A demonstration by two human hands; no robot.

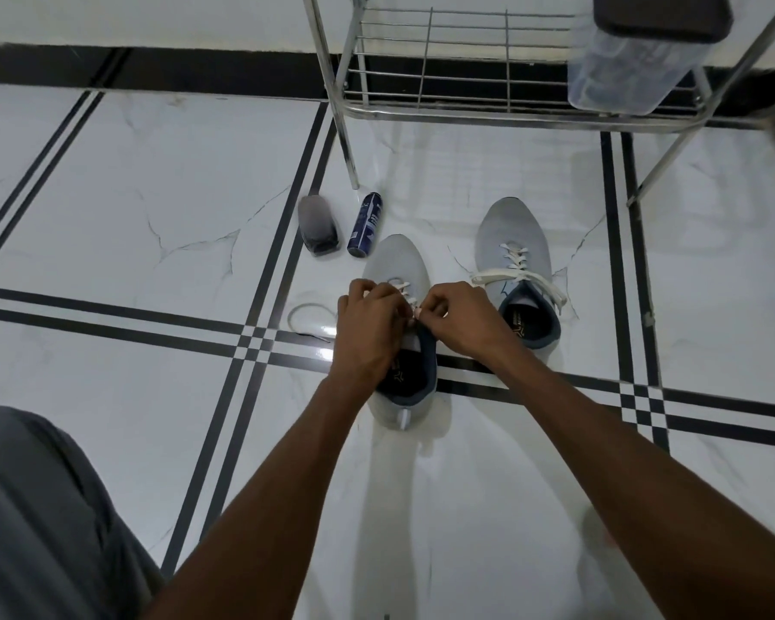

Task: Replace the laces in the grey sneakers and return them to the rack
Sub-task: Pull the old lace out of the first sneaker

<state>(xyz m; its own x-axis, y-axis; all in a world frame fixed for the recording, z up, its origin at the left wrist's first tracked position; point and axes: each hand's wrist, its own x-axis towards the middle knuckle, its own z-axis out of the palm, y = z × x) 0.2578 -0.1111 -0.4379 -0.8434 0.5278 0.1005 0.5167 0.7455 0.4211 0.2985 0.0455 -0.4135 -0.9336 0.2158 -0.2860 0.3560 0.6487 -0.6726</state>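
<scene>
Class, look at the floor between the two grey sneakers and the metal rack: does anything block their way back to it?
Nothing visible does. The grey fabric sneakers face the wire metal rack across bare tile; the blue spray can lies off to the left.

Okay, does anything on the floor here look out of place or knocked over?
Two things. The blue spray can lies on its side by the rack leg rather than standing. A loose lace lies curled on the tiles left of the near sneaker, in no shoe.
</scene>
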